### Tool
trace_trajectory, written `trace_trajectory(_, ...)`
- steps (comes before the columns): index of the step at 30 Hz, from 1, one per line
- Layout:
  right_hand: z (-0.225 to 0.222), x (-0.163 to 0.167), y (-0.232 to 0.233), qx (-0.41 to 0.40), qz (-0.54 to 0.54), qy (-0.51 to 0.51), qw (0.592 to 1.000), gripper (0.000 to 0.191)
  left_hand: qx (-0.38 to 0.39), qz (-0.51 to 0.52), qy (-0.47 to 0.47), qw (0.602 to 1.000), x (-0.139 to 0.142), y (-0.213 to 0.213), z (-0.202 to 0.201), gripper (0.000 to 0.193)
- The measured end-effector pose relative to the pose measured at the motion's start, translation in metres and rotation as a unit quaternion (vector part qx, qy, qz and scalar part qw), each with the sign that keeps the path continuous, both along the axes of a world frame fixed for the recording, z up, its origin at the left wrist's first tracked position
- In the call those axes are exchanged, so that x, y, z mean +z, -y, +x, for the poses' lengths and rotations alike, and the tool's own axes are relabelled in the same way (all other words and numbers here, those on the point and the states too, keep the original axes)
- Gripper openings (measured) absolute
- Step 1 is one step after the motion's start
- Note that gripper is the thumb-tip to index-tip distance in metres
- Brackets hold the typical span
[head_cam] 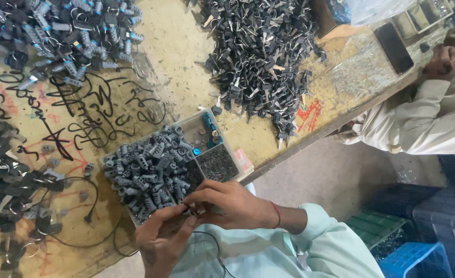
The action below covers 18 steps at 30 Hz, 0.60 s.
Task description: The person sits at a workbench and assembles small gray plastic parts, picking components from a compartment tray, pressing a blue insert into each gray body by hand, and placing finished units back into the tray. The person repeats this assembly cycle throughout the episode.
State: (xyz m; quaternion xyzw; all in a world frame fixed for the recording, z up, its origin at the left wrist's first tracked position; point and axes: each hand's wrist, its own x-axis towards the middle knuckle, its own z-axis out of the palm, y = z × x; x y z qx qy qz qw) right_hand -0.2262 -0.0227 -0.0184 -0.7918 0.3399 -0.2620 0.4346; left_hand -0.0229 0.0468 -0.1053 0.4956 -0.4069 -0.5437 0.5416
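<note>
the person's left hand (160,238) and right hand (227,203) meet at the near edge of the counter (186,62). the fingers of both hands pinch together around a tiny dark part (190,209) right between them, just in front of the tray. the part is too small to tell what it is. a thin black wire (209,242) loops down from the hands over the pale green shirt. a red thread (277,214) sits on the right wrist.

the clear plastic tray (134,219) lies touching the hands. its big space is full of little grey ribbed tubes (150,172). a smaller space holds tiny dark bits (217,163), and another holds a few blue pieces (208,122).

farther back on the counter is a big heap of black and silver keys (261,56). more dark heaps lie at the far left corner (67,31) and along the left edge (6,195). black scribbles (98,110) mark the counter top.

another person in a cream sleeve (433,121) sits at the right end, their hands (446,56) near a dark phone (393,47). a blue crate (413,257) stands on the floor.
</note>
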Motion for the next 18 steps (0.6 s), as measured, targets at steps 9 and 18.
trace_trajectory(9, -0.005, -0.002, -0.001, -0.001, 0.047, 0.003, 0.999, 0.039, -0.028, -0.061, -0.067, 0.995, 0.003, 0.002, -0.002, 0.021)
trace_trajectory(18, -0.009, 0.000, 0.001, 0.007, 0.081, 0.007, 0.997, 0.039, -0.023, -0.036, -0.038, 0.998, -0.012, -0.005, 0.003, 0.025)
